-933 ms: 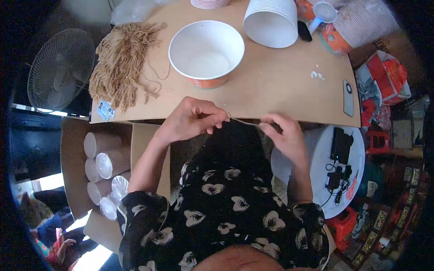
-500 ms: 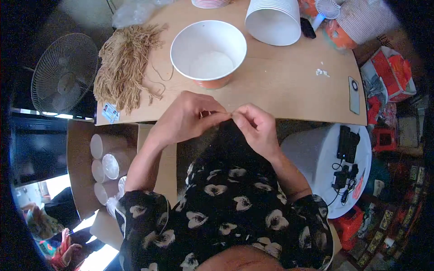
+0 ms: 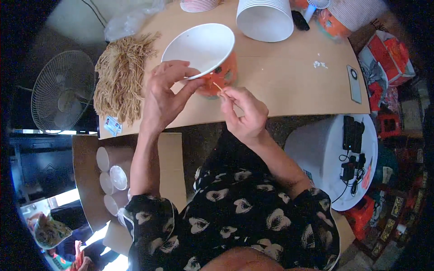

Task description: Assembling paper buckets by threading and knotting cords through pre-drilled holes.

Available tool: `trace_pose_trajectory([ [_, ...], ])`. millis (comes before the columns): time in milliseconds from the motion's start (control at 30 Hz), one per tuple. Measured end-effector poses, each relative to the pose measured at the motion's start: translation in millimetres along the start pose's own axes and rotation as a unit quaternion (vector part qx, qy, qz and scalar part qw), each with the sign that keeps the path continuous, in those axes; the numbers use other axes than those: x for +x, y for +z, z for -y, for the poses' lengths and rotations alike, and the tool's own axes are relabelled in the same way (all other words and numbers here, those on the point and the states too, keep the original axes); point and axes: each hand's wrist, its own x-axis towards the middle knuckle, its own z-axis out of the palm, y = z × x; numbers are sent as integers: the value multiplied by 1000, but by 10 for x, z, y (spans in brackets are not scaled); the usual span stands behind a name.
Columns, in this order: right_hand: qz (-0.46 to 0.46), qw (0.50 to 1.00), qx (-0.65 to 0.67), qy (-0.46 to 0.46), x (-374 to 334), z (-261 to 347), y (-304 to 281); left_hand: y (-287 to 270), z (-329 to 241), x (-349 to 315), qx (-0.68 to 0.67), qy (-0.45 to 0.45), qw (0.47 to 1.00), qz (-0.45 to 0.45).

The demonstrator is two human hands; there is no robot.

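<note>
A large paper bucket (image 3: 229,67), white inside with an orange printed wall, leans on the table in front of me. My left hand (image 3: 165,92) grips its near left rim, thumb outside and fingers over the edge. Between thumb and fingers, my right hand (image 3: 247,113) pinches a thin tan cord (image 3: 217,85), its tip pointing at the bucket's outer wall. Whether the tip touches the wall is hard to tell. Left of the bucket lies a bundle of tan cords (image 3: 118,81).
White stacked buckets (image 3: 264,22) lie on their side at the back, beside a black object (image 3: 300,21). White scraps (image 3: 320,64) and a phone-like device (image 3: 354,84) sit at the right. A fan (image 3: 63,90) stands left; a round white lid (image 3: 337,180) carries adapters. Another person is at lower left.
My hands, pinched together at the table edge before, have parted and moved forward to the bucket. The left now holds its rim, and the bucket has turned and tilted.
</note>
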Motion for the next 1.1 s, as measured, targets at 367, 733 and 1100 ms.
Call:
trace_pose_trajectory([
  [367,-15,992,-40,-115,214,-30,81,-37,-3,25,-57,-31,998,-7],
  [733,-7,995,-57,-86,183,-49,70,-16,-35,14,-74,-25,997,-9],
  [1100,26,995,-10,96,9,-148,-85,141,-293,-66,52,48,997,35],
])
